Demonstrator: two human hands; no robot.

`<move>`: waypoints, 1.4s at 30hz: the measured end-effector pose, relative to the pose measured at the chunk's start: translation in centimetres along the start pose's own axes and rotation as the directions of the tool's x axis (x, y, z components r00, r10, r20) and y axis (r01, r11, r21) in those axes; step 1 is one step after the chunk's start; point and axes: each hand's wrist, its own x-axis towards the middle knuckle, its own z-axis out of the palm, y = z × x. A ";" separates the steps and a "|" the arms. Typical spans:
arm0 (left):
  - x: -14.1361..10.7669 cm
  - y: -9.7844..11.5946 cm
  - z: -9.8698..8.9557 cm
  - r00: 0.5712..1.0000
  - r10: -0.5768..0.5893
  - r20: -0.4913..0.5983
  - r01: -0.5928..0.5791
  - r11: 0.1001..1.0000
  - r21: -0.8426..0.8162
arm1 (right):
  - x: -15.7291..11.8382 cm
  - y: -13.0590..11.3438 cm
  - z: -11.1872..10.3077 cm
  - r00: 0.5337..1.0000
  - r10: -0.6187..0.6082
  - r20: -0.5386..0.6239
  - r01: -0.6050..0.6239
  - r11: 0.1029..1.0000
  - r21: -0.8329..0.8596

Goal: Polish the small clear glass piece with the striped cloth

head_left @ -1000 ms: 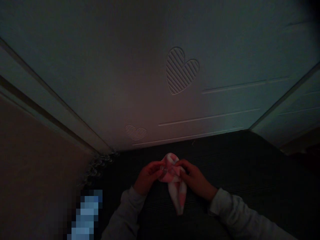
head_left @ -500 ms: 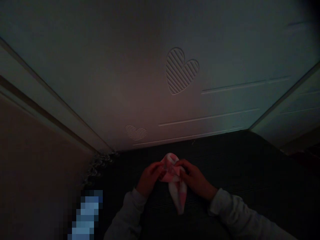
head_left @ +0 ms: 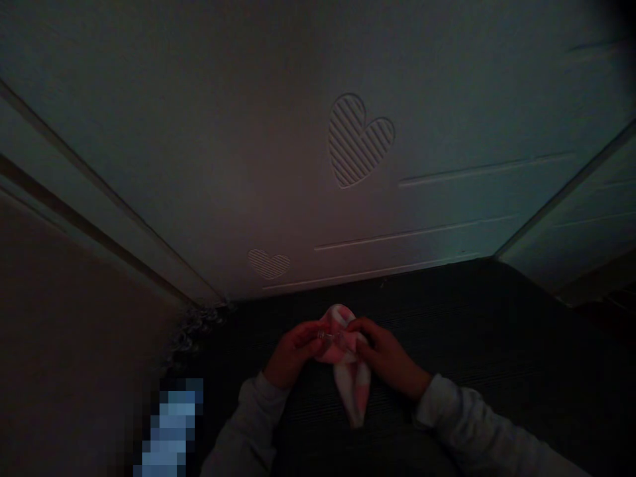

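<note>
A pink and white cloth [head_left: 352,391] lies on the dark surface, its upper part bunched into a loop and its lower end hanging toward me in a point. My left hand [head_left: 298,348] is at its left side, fingers closed on a small clear object [head_left: 326,336] whose shape is hard to make out in the dim light. On the right, my right hand [head_left: 380,348] pinches the cloth near its middle, thumb and forefinger on the fabric.
Behind the cloth rises a pale panel [head_left: 223,165] with two carved hearts and raised lines. The dark ribbed surface [head_left: 437,298] spreads beneath. Ruffled trim [head_left: 191,324] lies at the left edge, above a pixelated blue patch [head_left: 169,430].
My left hand has shifted slightly left, and more of the small clear object shows between the hands. My right hand is almost unmoved. The cloth's lower end has shifted slightly.
</note>
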 end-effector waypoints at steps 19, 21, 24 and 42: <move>0.0 0.6 0.8 0.994 -0.033 -0.107 0.049 0.987 0.152 | 0.0 -0.2 0.0 0.999 0.011 -0.031 -0.011 1.000 -0.002; 0.1 0.4 0.7 0.994 -0.031 -0.103 0.047 0.987 0.157 | 0.0 -0.2 0.0 1.000 0.011 -0.022 -0.012 1.000 -0.002; 0.2 0.3 0.6 0.995 -0.030 -0.099 0.045 0.986 0.159 | 0.0 -0.3 0.0 1.000 0.015 -0.002 -0.015 1.000 0.003; -0.1 0.1 0.1 0.996 0.013 -0.088 -0.005 0.996 0.092 | -0.1 -0.4 0.0 1.000 0.010 0.002 -0.010 1.000 -0.012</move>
